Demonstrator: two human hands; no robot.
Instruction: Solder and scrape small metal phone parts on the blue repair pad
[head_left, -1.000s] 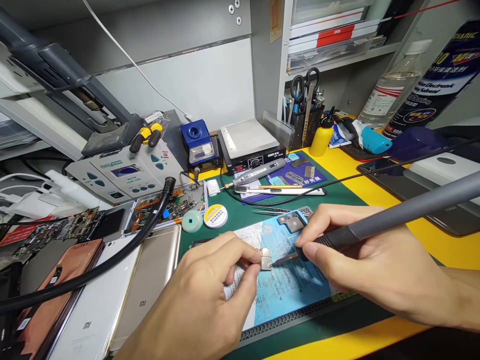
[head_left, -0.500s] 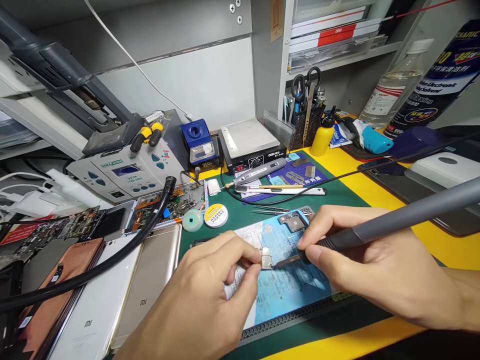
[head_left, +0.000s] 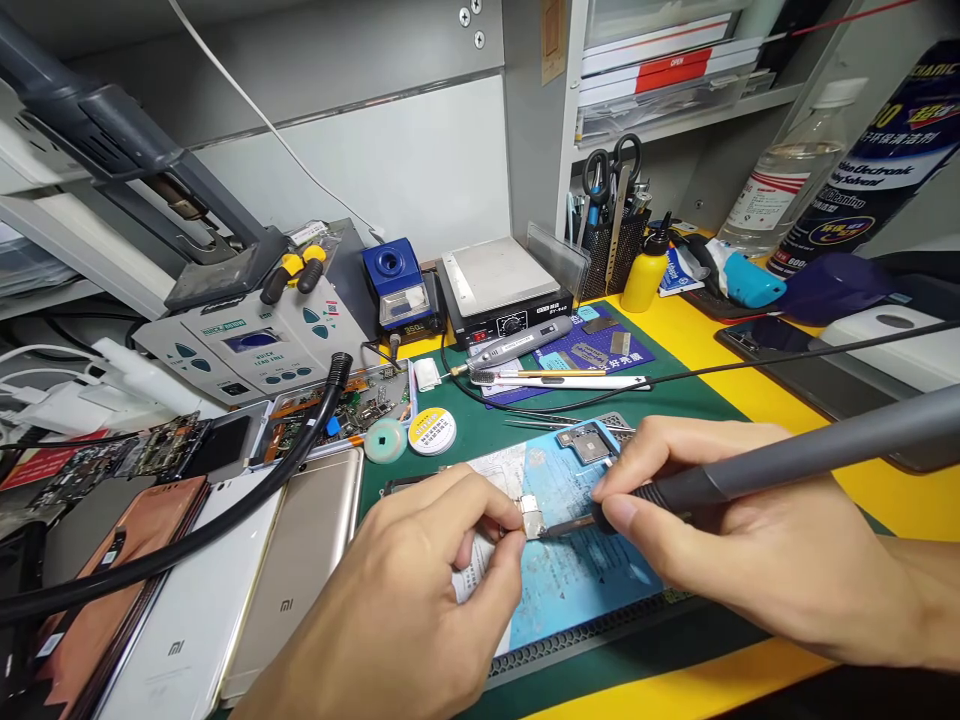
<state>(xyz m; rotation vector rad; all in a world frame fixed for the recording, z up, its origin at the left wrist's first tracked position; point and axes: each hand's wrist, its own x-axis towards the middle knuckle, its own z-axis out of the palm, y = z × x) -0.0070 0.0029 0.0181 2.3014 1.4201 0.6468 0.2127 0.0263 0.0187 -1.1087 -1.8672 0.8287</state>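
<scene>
My right hand grips a grey soldering iron near its front end. The iron's narrow metal tip points left and meets the edge of a small silvery metal part, perhaps a piece of circuit board. My left hand pinches that part's left side between thumb and forefinger, which hide some of it. Beneath both hands lies a blue and white printed sheet, scuffed and stained. Near my right fingertips, on the sheet's far edge, rests a grey metal shield-like piece.
Phones with a Mi logo lie at left, beside a tray of circuit boards. A black hose arches over them. Behind stand a hot-air station, a blue soldering station and a heating plate. A black cord crosses rightward.
The soldering iron's handle has dropped slightly at the right, and its cord hangs lower there. My left thumb has shifted a little to the right. The tip stays at the metal part.
</scene>
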